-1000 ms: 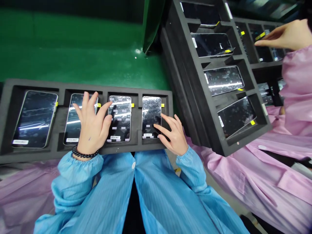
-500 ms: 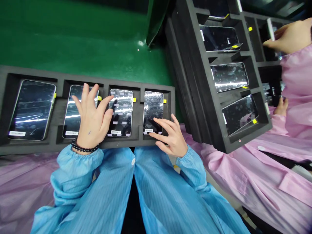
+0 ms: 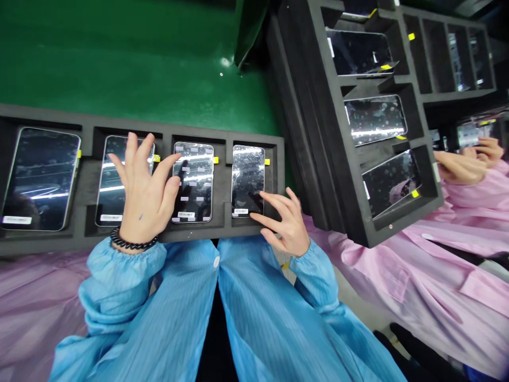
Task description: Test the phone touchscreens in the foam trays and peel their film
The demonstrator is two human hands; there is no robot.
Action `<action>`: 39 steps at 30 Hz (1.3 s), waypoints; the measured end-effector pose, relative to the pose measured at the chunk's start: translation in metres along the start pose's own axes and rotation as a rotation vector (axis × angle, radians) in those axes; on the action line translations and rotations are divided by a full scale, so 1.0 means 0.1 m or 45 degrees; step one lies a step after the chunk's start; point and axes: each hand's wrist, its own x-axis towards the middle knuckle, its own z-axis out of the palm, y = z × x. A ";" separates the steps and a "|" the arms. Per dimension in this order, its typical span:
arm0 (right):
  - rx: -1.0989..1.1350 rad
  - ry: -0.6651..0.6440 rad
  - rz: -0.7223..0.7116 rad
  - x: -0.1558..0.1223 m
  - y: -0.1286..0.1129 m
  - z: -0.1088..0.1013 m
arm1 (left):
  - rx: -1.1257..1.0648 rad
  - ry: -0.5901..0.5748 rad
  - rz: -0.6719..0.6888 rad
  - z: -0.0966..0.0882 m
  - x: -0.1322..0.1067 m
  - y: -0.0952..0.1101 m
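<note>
In front of me lies a long black foam tray [image 3: 223, 180] with several smartphones in its compartments, each with a white label near its lower end and a yellow tab at its side. My left hand [image 3: 145, 193] is open, fingers spread over the second smartphone [image 3: 108, 183] from the left; its thumb reaches toward the third smartphone [image 3: 193, 183]. At the right end, my right hand [image 3: 287, 223] is open with fingertips at the lower right of the fourth smartphone [image 3: 247, 175]; contact cannot be told. The leftmost smartphone [image 3: 42, 180] lies untouched.
A stack of black foam trays [image 3: 369, 225] with smartphones stands to the right. Beyond it sit another compartmented tray [image 3: 457, 98] and the hands [image 3: 469, 162] of a person in pink sleeves. The green work surface [image 3: 139, 74] extends behind my tray.
My right fingertips have shifted slightly right relative to the fourth smartphone. The left hand keeps its spread pose. The co-worker's hand has left the far tray, and both hands are now nearer together.
</note>
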 end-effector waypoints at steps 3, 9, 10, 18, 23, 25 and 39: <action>-0.005 -0.082 -0.110 0.13 -0.09 0.08 | 0.003 -0.005 -0.010 -0.01 0.00 0.01; 0.067 0.104 -0.040 0.16 -0.04 0.02 | -0.005 -0.012 -0.018 -0.01 0.00 0.01; 0.073 0.141 0.025 0.17 -0.02 -0.01 | -0.004 -0.005 -0.018 -0.01 0.00 0.01; -0.023 0.063 0.116 0.95 -0.09 -0.11 | 0.068 0.108 -0.200 -0.14 -0.21 0.05; -0.089 -0.145 -0.095 1.62 -0.26 0.04 | -0.005 0.185 -0.344 -0.23 -0.42 -0.05; -0.119 -0.168 -0.146 1.79 -0.29 0.12 | -0.061 0.250 -0.372 -0.25 -0.46 -0.09; -0.266 -0.177 -0.030 1.68 -0.16 0.19 | -0.062 0.461 -0.330 -0.20 -0.56 -0.14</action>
